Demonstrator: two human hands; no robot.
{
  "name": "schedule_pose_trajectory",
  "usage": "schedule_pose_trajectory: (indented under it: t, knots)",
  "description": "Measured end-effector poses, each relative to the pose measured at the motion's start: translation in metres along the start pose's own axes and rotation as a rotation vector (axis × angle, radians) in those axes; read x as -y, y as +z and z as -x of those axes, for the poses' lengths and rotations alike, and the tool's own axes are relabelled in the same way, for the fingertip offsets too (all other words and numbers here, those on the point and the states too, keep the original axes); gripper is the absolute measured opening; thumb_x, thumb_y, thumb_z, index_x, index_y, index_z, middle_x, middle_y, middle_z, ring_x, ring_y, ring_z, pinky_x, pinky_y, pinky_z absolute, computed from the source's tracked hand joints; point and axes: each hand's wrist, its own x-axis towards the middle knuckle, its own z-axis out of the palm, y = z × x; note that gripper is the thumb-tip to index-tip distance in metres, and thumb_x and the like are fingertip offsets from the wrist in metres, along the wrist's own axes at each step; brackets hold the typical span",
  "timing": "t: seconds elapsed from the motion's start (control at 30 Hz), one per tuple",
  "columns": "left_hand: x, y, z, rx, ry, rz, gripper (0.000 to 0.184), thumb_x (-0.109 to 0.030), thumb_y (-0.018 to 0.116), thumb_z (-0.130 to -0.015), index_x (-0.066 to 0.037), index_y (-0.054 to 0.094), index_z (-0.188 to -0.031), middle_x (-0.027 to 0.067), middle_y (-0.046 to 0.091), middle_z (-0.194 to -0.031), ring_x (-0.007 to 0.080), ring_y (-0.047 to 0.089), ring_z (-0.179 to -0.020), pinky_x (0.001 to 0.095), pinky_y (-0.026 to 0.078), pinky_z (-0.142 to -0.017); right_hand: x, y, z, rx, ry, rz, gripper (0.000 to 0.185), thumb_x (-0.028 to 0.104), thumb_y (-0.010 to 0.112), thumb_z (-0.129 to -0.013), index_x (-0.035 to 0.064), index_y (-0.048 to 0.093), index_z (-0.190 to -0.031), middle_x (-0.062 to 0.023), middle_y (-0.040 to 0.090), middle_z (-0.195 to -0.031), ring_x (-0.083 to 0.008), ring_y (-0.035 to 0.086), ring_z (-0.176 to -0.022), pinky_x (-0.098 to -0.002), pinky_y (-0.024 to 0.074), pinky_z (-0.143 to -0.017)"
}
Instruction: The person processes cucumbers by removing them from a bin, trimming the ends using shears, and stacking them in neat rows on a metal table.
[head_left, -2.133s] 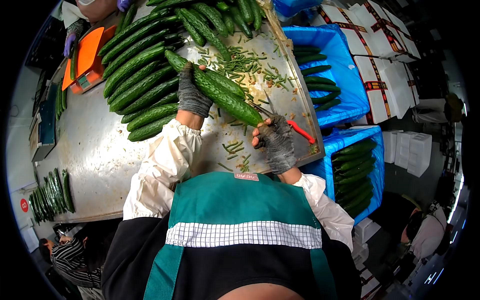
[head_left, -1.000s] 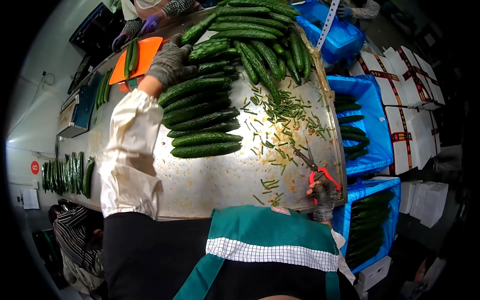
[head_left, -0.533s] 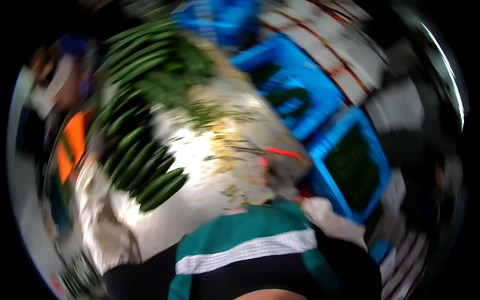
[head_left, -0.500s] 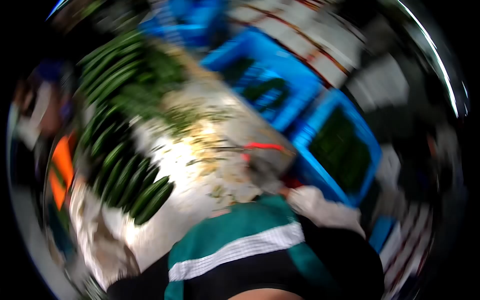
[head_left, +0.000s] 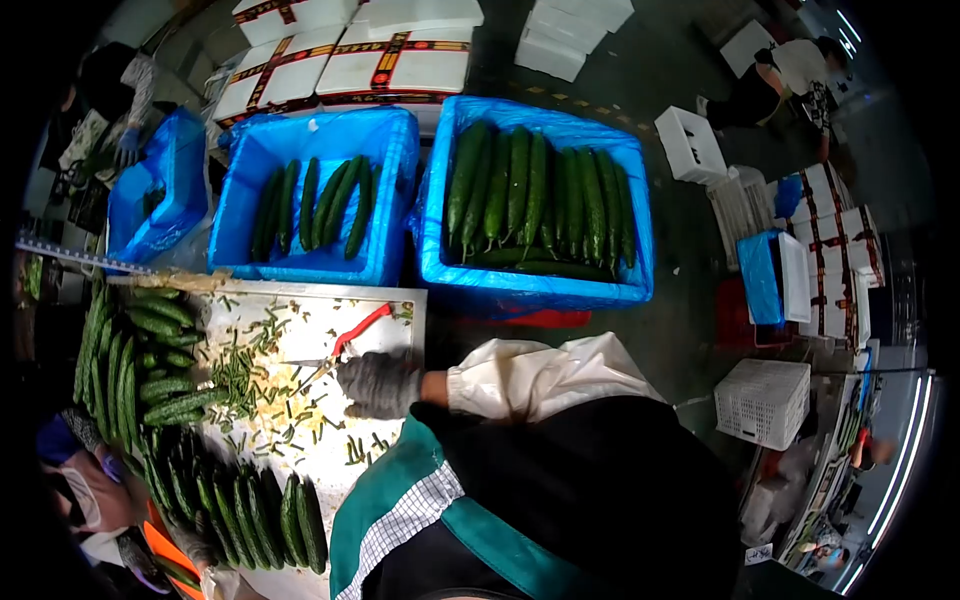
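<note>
The right hand (head_left: 380, 385) is wrapped round one pair of scissors (head_left: 362, 328) near the worktop's (head_left: 345, 298) upper-right corner. Bare metal shows below the scraps (head_left: 235, 370). The left hand (head_left: 197, 545), beside cucumbers (head_left: 312, 525) lower down, is partly hidden; its grip cannot be told. Three blue tubs (head_left: 540, 290) stand beyond the upper edge.

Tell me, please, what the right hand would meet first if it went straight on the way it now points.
Likely the loose green trimmings scattered on the table beyond the scissors in the right hand, though depth is unclear and it might pass above them.
</note>
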Motion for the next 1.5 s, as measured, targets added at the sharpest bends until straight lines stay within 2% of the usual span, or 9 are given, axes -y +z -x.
schedule_pose_trajectory:
  t: [0.03, 0.13, 0.23, 0.3, 0.4, 0.53, 1.0, 1.23, 1.5]
  knots:
    - [-0.007, -0.007, 0.002, 0.006, 0.031, -0.006, 0.068, -0.029, 0.062, -0.076, 0.003, 0.032, -0.129, 0.0231, 0.031, -0.134, 0.0381, 0.030, -0.123, 0.0415, 0.028, -0.100, -0.027, 0.020, 0.007, -0.543, -0.191, 0.032, 0.037, 0.032, 0.056, -0.073, -0.0023, 0.052, -0.084, -0.0143, 0.054, -0.081, -0.0310, 0.055, -0.070, -0.0399, 0.0445, -0.059]
    - [-0.023, -0.017, 0.003, -0.037, 0.038, -0.042, 0.066, -0.027, 0.061, -0.077, 0.002, 0.032, -0.129, 0.0225, 0.031, -0.134, 0.0378, 0.031, -0.123, 0.0413, 0.028, -0.100, -0.062, -0.030, 0.048, -0.887, 0.012, -0.175, 0.028, 0.001, 0.048, -0.069, 0.0004, 0.051, -0.097, -0.0182, 0.051, -0.097, -0.0329, 0.051, -0.091, -0.0401, 0.0425, -0.079]
    - [-0.035, -0.028, 0.004, -0.088, 0.046, -0.062, 0.065, -0.026, 0.061, -0.077, 0.002, 0.033, -0.129, 0.0220, 0.031, -0.134, 0.0375, 0.031, -0.122, 0.0411, 0.028, -0.100, -0.123, -0.058, 0.103, -0.918, 0.470, -0.217, 0.032, 0.005, 0.057, -0.071, 0.0086, 0.055, -0.103, -0.0144, 0.052, -0.103, -0.0315, 0.050, -0.099, -0.0391, 0.0420, -0.087]
    - [-0.045, -0.037, 0.008, -0.140, 0.039, -0.088, 0.064, -0.025, 0.061, -0.077, 0.001, 0.033, -0.129, 0.0217, 0.031, -0.134, 0.0373, 0.032, -0.122, 0.0409, 0.028, -0.100, -0.153, -0.081, 0.147, -0.942, 0.783, 0.188, 0.031, 0.014, 0.064, -0.068, 0.0103, 0.055, -0.098, -0.0134, 0.054, -0.099, -0.0318, 0.052, -0.095, -0.0383, 0.0442, -0.084]
    - [-0.059, -0.051, 0.012, -0.218, 0.050, -0.099, 0.062, -0.024, 0.060, -0.078, 0.001, 0.033, -0.129, 0.0211, 0.031, -0.135, 0.0369, 0.032, -0.122, 0.0408, 0.029, -0.100, -0.187, -0.098, 0.206, -0.747, 1.317, 0.358, 0.058, 0.034, 0.060, -0.074, 0.0040, 0.044, -0.121, -0.0251, 0.042, -0.124, -0.0372, 0.043, -0.113, -0.0413, 0.0358, -0.095]
    - [-0.080, -0.069, 0.014, -0.339, 0.089, -0.093, 0.061, -0.022, 0.059, -0.078, 0.000, 0.034, -0.128, 0.0204, 0.031, -0.135, 0.0365, 0.033, -0.122, 0.0405, 0.029, -0.100, -0.221, -0.117, 0.254, -0.552, 1.623, 0.170, 0.074, 0.037, 0.060, -0.074, 0.0030, 0.030, -0.132, -0.0236, 0.035, -0.131, -0.0363, 0.032, -0.123, -0.0396, 0.0270, -0.103]
    - [-0.174, -0.098, -0.010, -0.521, 0.426, 0.106, 0.054, -0.016, 0.057, -0.080, -0.002, 0.035, -0.128, 0.0180, 0.031, -0.136, 0.0350, 0.035, -0.121, 0.0396, 0.029, -0.101, -0.233, -0.129, 0.237, -0.187, 1.695, 0.356, 0.081, 0.045, 0.058, -0.072, 0.0126, 0.022, -0.137, -0.0149, 0.030, -0.134, -0.0327, 0.029, -0.124, -0.0511, 0.0273, -0.097]
    - [-0.259, -0.093, -0.013, -0.443, 0.627, 0.283, 0.053, -0.011, 0.057, -0.079, -0.005, 0.037, -0.128, 0.0160, 0.029, -0.137, 0.0345, 0.036, -0.121, 0.0389, 0.039, -0.093, -0.257, -0.146, 0.229, -0.421, 1.774, 0.186, 0.079, 0.057, 0.058, -0.070, 0.0160, 0.031, -0.132, -0.0154, 0.038, -0.127, -0.0331, 0.034, -0.119, -0.0482, 0.0311, -0.094]
    - [-0.304, -0.089, -0.013, -0.306, 0.726, 0.370, 0.060, -0.011, 0.061, -0.077, -0.010, 0.035, -0.131, 0.0153, 0.029, -0.138, 0.0350, 0.032, -0.125, 0.0400, 0.031, -0.099, -0.274, -0.158, 0.215, -0.569, 1.923, 0.159, 0.083, 0.065, 0.057, -0.066, 0.0115, 0.039, -0.127, -0.0177, 0.040, -0.129, -0.0340, 0.036, -0.120, -0.0474, 0.0314, -0.096]
